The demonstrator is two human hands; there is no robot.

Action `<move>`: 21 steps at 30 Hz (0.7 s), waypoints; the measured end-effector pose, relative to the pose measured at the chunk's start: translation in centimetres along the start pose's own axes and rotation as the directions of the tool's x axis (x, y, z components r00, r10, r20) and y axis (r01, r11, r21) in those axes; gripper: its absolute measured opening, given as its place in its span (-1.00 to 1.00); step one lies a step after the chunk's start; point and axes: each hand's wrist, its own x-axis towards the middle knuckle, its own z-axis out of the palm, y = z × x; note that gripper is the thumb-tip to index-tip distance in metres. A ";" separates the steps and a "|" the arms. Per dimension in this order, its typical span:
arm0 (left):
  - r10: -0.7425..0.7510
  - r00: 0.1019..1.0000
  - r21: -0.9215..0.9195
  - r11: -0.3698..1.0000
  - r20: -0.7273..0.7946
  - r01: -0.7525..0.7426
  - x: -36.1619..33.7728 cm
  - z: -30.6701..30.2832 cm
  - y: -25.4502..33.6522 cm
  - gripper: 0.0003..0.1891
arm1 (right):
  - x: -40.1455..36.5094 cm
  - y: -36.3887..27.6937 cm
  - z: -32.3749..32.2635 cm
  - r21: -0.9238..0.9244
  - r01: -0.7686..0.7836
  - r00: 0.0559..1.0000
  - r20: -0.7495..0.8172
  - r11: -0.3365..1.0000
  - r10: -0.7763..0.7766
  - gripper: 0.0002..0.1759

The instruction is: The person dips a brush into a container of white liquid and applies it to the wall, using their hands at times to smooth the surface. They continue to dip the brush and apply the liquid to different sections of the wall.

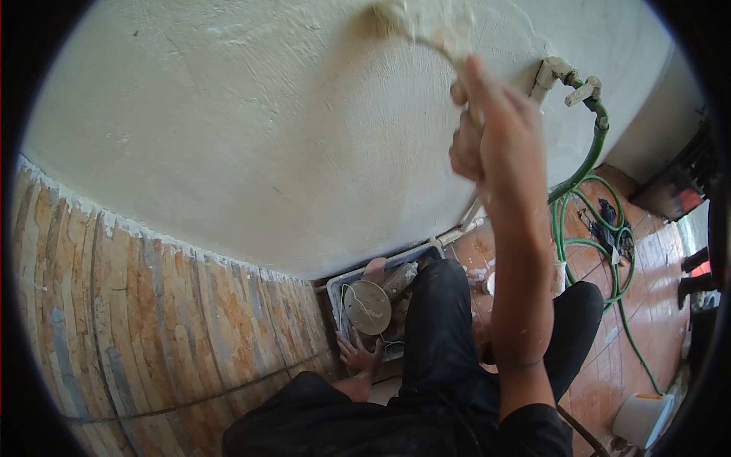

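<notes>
One right hand has fingers wrapped around a coated brush at the upper wall, suiting light, even strokes; the left hand, fingers spread, is at the tub

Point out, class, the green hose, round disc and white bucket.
Green hose (597, 145): head view, length below the valve.
Round disc (366, 321): head view, flat face.
White bucket (640, 419): head view, side wall.

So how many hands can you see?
2: the right hand up at the wall, gripping a tool; the left hand low, fingers spread at the tub. Any others at the dark right edge could be hidden.
</notes>
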 end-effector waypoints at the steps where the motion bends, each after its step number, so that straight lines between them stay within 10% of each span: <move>1: -0.016 1.000 0.015 1.000 0.019 0.016 0.3 0.0 0.3 -0.12 | 1.1 -1.5 0.4 0.012 0.057 0.998 0.026 0.998 -0.057 -0.58; 7: 0.001 1.000 -0.049 0.999 0.022 0.000 0.2 -1.0 0.5 -0.12 | 0.2 -8.6 2.0 0.177 0.113 0.978 0.156 0.978 -0.141 -0.65; 9: -0.013 1.000 -0.036 0.999 0.027 0.014 0.0 -1.1 0.3 -0.11 | 0.9 -4.8 1.9 0.013 0.194 0.981 0.031 0.981 -0.194 -0.61; 16: -0.010 1.000 -0.037 0.999 -0.023 0.010 0.2 0.7 -0.4 -0.08 | -4.3 13.6 -1.2 -0.131 -0.345 0.936 -0.124 0.930 0.330 -0.44; 21: 0.016 0.998 -0.033 0.999 -0.065 -0.018 0.3 0.7 -0.3 -0.10 | -8.2 23.4 -4.4 -0.425 -0.451 0.892 -0.253 0.785 0.376 -0.40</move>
